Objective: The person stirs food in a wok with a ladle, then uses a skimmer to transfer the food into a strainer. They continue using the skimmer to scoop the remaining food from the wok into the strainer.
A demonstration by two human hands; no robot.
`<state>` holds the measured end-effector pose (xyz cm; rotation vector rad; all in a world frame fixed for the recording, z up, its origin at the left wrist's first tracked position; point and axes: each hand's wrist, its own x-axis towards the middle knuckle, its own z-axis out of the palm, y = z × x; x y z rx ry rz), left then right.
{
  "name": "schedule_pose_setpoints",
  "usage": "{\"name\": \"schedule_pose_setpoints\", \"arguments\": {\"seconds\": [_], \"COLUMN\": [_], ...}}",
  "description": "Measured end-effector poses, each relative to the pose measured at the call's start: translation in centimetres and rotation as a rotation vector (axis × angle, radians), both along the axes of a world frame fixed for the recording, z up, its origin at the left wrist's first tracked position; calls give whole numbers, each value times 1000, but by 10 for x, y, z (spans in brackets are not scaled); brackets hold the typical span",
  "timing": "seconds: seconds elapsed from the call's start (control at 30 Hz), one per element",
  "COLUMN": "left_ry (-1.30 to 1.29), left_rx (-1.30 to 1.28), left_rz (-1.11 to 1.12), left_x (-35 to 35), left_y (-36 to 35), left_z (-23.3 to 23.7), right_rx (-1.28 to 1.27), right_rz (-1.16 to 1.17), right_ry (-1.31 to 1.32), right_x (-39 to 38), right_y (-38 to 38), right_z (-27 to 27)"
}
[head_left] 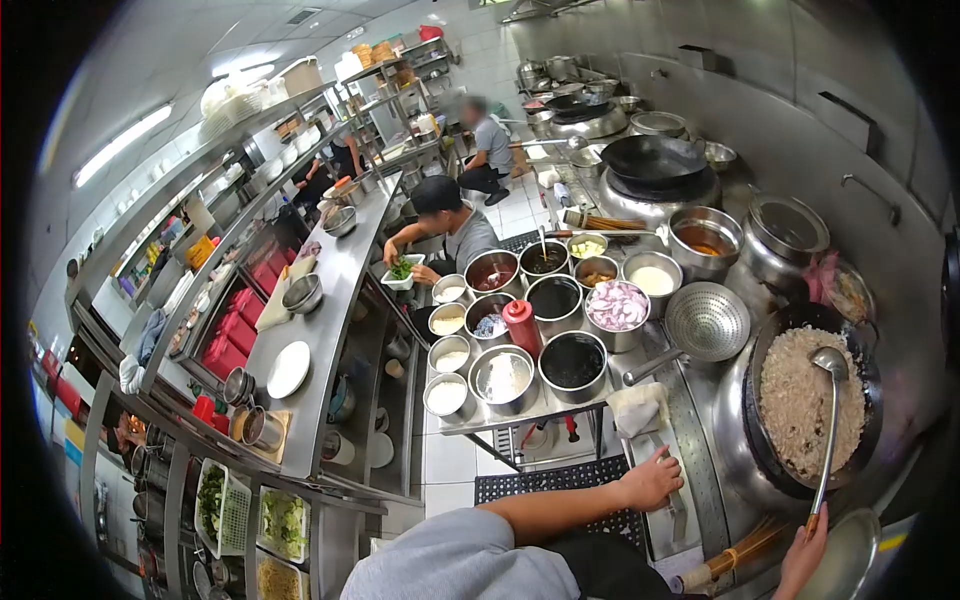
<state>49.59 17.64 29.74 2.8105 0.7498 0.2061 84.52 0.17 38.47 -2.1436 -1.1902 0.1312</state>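
Note:
My right hand [805,555] is closed around the handle of a long ladle [833,430]. The ladle's bowl rests on pale, crumbly minced food [805,400] that fills a large black wok [868,440] on the stove. My left hand [652,482] is at the stove's front edge, fingers curled over a flat metal bar [679,518] that shows below the hand; the grip is partly hidden. Just above it lies a folded white cloth [637,408]. Below, between my hands, is a bundled bamboo brush [735,555].
A perforated strainer [707,320] lies left of the wok. The seasoning cart holds several steel pots, chopped onion [617,304] and a red squeeze bottle [520,326]. A co-worker [450,225] handles greens in a white tub [399,275]. Another person [490,145] crouches farther back.

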Motion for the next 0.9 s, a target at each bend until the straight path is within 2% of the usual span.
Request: {"name": "schedule_pose_setpoints", "arguments": {"seconds": [0.07, 0.17, 0.27, 0.37, 0.47, 0.57, 0.67, 0.77, 0.87, 0.9], "left_ry": [0, -23, -32, -71, -111, -94, -121, -199, -215, -208], "left_rx": [9, 20, 7, 6, 3, 6, 18, 18, -54, -89], "left_rz": [-1, 3, -12, -40, -59, -102, -164, -214, -266, -285], "left_x": [0, -1, -2, -5, -7, -10, -11, -11, -14, -15], "left_y": [0, -1, 1, 7, 9, 14, 23, 28, 34, 36], "left_z": [0, -3, -5, -9, -14, -20, -29, -43, -40, -38], "right_rx": [-140, 3, -268, -235, -339, -274, -165, -118, -314, -330], "right_rz": [-25, -9, -77, -85, -87, -52, -55, -117, -36, -56], "right_ry": [207, 9, 39, 4, -78, -109, 14, 178, -150, -150], "right_x": [1, 15, -51, -47, -57, -44, -63, -101, -112, -115], "right_y": [-2, -15, -11, -21, -30, -48, -50, -42, -50, -54], "right_z": [22, 0, 100, 89, 99, 77, 86, 117, 135, 138]}}
